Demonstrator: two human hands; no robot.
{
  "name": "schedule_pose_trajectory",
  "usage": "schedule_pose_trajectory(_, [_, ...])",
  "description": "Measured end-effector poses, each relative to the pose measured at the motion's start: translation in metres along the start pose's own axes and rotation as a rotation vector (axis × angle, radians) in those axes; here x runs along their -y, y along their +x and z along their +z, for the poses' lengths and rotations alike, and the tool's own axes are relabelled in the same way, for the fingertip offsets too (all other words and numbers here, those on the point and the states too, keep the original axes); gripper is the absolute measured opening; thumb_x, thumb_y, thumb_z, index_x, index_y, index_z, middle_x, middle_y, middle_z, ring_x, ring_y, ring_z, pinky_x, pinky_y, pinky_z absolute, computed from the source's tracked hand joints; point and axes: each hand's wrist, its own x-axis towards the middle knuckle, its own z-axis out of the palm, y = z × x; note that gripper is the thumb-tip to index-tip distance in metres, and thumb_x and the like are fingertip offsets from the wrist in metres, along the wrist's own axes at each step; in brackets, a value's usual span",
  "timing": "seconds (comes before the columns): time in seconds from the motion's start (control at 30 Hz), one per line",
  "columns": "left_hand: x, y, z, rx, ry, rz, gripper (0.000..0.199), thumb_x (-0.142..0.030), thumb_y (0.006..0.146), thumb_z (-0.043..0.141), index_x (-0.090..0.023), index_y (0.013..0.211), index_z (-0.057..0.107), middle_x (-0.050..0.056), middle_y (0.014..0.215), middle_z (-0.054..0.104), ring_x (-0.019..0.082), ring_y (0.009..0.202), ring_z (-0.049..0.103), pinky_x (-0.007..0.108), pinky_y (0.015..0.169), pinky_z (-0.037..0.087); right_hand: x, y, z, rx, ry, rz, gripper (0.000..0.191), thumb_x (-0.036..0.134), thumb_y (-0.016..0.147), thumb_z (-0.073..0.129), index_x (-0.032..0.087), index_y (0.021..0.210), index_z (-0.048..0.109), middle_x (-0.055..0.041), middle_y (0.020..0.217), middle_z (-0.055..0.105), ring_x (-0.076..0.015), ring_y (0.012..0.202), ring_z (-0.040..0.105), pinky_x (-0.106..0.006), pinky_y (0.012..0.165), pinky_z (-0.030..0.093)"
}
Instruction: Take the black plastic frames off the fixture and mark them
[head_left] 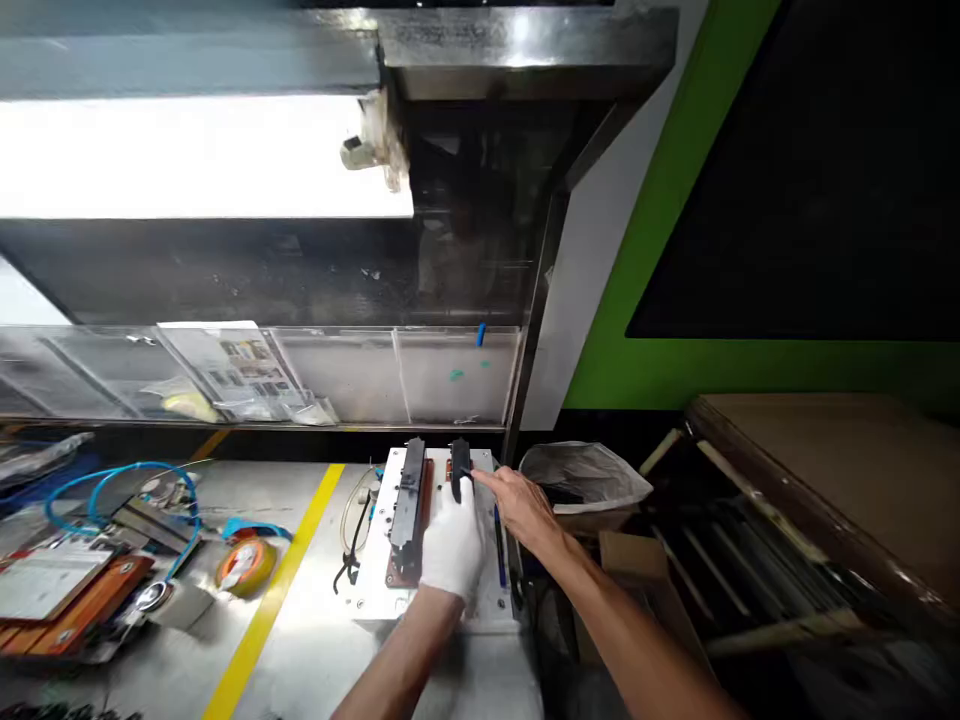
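Touching the short black part with both hands: our gloved left hand is at its near end, our bare right hand has the index finger out to its near right side. Part sits toward the far end of the white plate, just beyond the glove, long axis pointing away from us. Handling, our guess: light, stiff moulded plastic, smooth enough to slip a bit under a glove, thin edges could chip. We'd take it by the two long sides near mid-length. Grip: left fingers sit narrow around the near end, but the back of the glove hides the pads, so we can't tell whether they pinch or just press. Right has only that index fingertip at the part; other fingers curl under, and we can't see if they hold anything. Just left of the grip: the long black part on its reddish-brown base. Right of the glove: a blue stick along the plate's edge.
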Motion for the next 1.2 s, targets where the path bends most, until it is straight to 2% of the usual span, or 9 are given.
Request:
schedule_pose_trajectory(0.13, [-0.003,0.0,-0.003,0.045,-0.049,-0.029,0.061,-0.02,0.094,0.032,-0.017,0.155,0.031,0.023,0.144,0.051,0.033,0.09,0.074,0.05,0.072,0.063,0.006,0.006,-0.006,0.05,-0.058,-0.016,0.054,0.014,0.097,0.036,0.039,0.141,0.055,-0.004,0.098,0.062,-0.0183,0.084,0.06,-0.029,0.064,0.032])
schedule_pose_trajectory(0.27, [-0.001,0.003,-0.006,0.086,-0.133,-0.045,0.067,-0.023,0.09,0.038,-0.017,0.155,0.027,0.024,0.143,0.05,0.036,0.097,0.073,0.052,0.078,0.061,0.008,0.01,-0.015,0.076,-0.103,-0.031,0.053,0.014,0.097,0.036,0.041,0.137,0.058,-0.0036,0.098,0.062,-0.0187,0.085,0.06,-0.029,0.063,0.032])
schedule_pose_trajectory(0.43, [0.002,0.008,-0.007,0.113,-0.207,-0.04,0.072,-0.02,0.083,0.043,-0.017,0.153,0.027,0.023,0.127,0.058,0.039,0.093,0.073,0.055,0.076,0.06,0.009,0.014,-0.021,0.086,-0.11,-0.025,0.054,0.014,0.097,0.036,0.042,0.137,0.058,-0.0029,0.097,0.063,-0.0183,0.083,0.06,-0.029,0.063,0.032])
schedule_pose_trajectory(0.67, [0.002,0.012,-0.006,0.125,-0.192,-0.035,0.071,-0.019,0.081,0.044,-0.015,0.151,0.031,0.025,0.126,0.057,0.04,0.094,0.072,0.056,0.076,0.059,0.009,0.02,-0.021,0.106,-0.134,-0.019,0.054,0.014,0.096,0.035,0.042,0.136,0.058,-0.003,0.101,0.065,-0.0186,0.088,0.061,-0.028,0.067,0.035])
schedule_pose_trajectory(0.83, [0.001,0.014,-0.005,0.115,-0.169,-0.045,0.072,-0.019,0.08,0.047,-0.012,0.151,0.031,0.025,0.121,0.059,0.04,0.096,0.071,0.053,0.077,0.06,0.009,0.021,-0.017,0.066,-0.18,-0.033,0.054,0.013,0.094,0.038,0.04,0.136,0.058,-0.003,0.099,0.065,-0.0186,0.087,0.062,-0.029,0.067,0.035])
schedule_pose_trajectory(1.03, [0.003,0.016,-0.005,0.135,-0.173,-0.058,0.071,-0.018,0.082,0.046,-0.012,0.151,0.031,0.025,0.121,0.058,0.038,0.096,0.07,0.05,0.076,0.059,0.01,0.021,-0.014,0.039,-0.188,-0.039,0.053,0.013,0.095,0.035,0.04,0.134,0.059,-0.0024,0.095,0.065,-0.0191,0.084,0.062,-0.03,0.065,0.034])
schedule_pose_trajectory(1.2, [0.005,0.019,-0.004,0.142,-0.207,-0.059,0.071,-0.02,0.082,0.047,-0.016,0.151,0.032,0.023,0.12,0.058,0.04,0.099,0.07,0.053,0.079,0.058,0.014,0.025,-0.014,0.029,-0.189,-0.032,0.053,0.014,0.095,0.034,0.042,0.133,0.059,-0.0018,0.098,0.066,-0.0197,0.087,0.063,-0.03,0.066,0.035])
